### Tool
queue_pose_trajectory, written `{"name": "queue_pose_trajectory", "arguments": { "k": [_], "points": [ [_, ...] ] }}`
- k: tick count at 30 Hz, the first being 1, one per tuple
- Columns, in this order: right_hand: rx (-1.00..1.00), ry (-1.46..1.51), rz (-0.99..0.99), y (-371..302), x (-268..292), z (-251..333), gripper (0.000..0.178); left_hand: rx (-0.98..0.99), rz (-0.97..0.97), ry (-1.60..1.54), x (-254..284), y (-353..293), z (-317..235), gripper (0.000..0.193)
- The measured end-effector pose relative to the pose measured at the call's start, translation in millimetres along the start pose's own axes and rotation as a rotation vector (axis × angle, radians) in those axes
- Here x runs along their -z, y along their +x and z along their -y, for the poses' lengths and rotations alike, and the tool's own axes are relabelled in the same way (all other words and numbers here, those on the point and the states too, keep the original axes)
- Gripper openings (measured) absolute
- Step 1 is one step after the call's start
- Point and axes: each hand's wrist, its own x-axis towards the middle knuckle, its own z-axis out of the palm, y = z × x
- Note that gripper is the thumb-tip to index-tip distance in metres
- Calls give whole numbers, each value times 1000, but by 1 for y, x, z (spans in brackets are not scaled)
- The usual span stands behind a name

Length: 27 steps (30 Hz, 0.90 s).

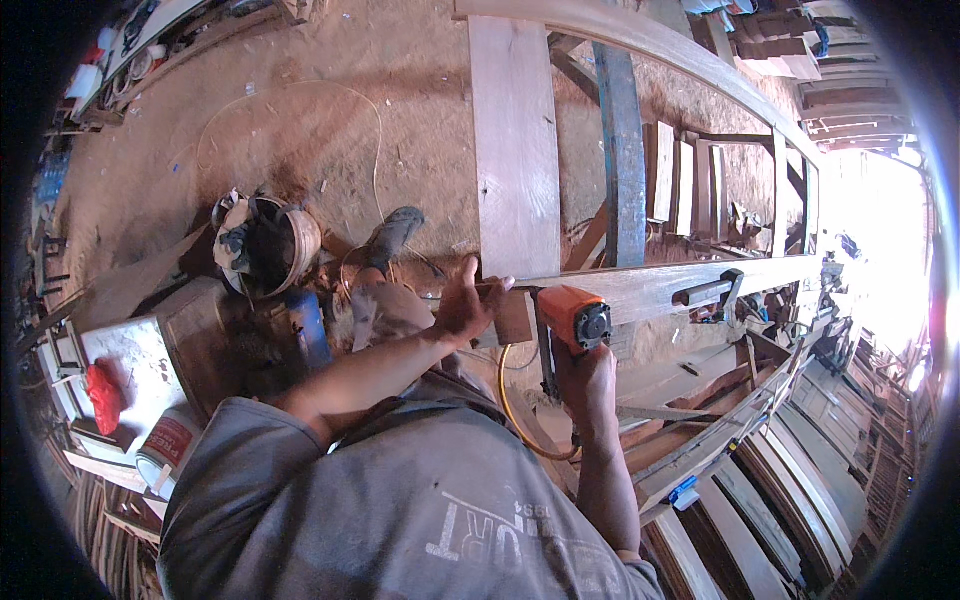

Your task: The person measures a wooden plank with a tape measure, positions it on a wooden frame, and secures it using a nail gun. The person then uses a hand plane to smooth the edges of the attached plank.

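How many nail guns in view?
1. The orange-and-black nail gun is in the right hand, by the left end of the near rail, just right of the left hand. Others may be hidden.

Visible count: two bare hands (475, 308) (590, 375), one orange nail gun (573, 310), one thick yellow hose (511, 415), one dark shoe (397, 232), one blue-painted plank (622, 150).

The orange tool (573, 312) is concealing its own nose, and the right hand (588, 377) is covering most of its handle. The lower picture edge is cutting off the grey shirt (390, 500). Shadow is obscuring the interior of the bucket (305, 238). Glare (880, 250) is washing out the far-right background.
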Motion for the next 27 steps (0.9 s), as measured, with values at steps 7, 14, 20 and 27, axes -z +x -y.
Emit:
{"name": "queue_pose_trajectory", "arguments": {
  "k": [7, 14, 20, 27],
  "points": [
    [9, -40, 26, 2, -1, -10, 28, 2, 22, -94, -3, 2, 4, 61],
    [0, -42, 17, -6, -6, -25, 30, -63, -50, 71, 2, 1, -7, 59],
    [18, 23, 33, -6, 5, -9, 27, 20, 30, -36, 5, 5, -4, 62],
    [-43, -42, 2, -10, -8, -28, 26, 108, 20, -33, 1, -1, -6, 59]
  ]
}}
